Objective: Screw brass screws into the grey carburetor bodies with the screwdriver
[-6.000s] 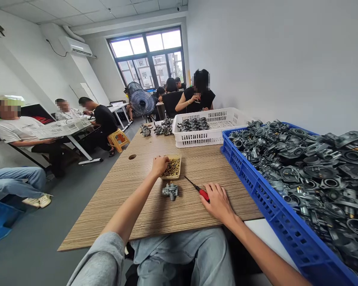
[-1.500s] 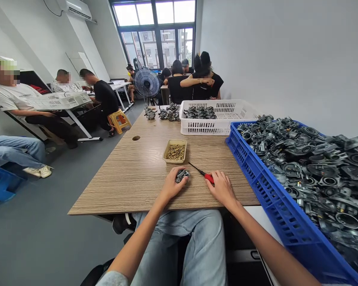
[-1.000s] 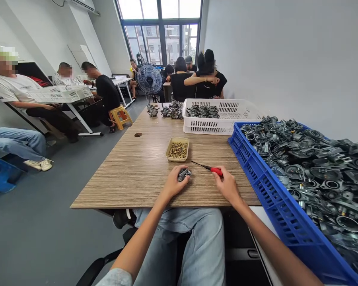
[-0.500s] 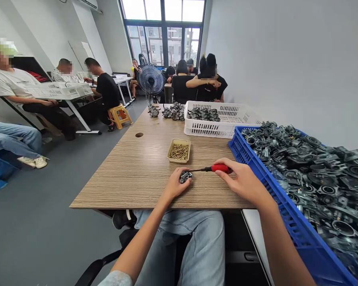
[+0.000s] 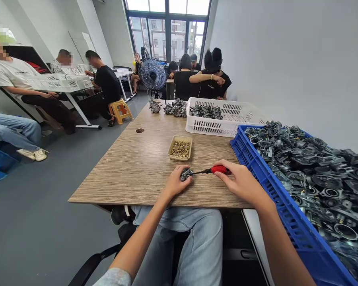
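My left hand [image 5: 176, 181] is closed round a small grey metal part [image 5: 185, 174], which looks like a carburetor body, and holds it against the wooden table [image 5: 119, 171]. In my right hand [image 5: 237, 178] is a screwdriver [image 5: 219, 169] with a red and black handle. Its shaft lies nearly level, pointing left, and the tip meets the right side of the metal part. My fingers hide much of that part. Just beyond it stands a small cream tray [image 5: 169, 155] full of brass-coloured screw-like pieces [image 5: 180, 149].
A blue crate [image 5: 256, 172] heaped with metal castings [image 5: 319, 178] stands at my right. Behind it is a white basket [image 5: 209, 126] holding more parts. Metal assemblies [image 5: 176, 108] lie at the table's far end. A fan [image 5: 153, 74] and several seated people are beyond.
The view has tilted slightly down. The screwdriver's tip stays at the metal part while its shaft and handle have shifted a little. Both hands keep their hold.
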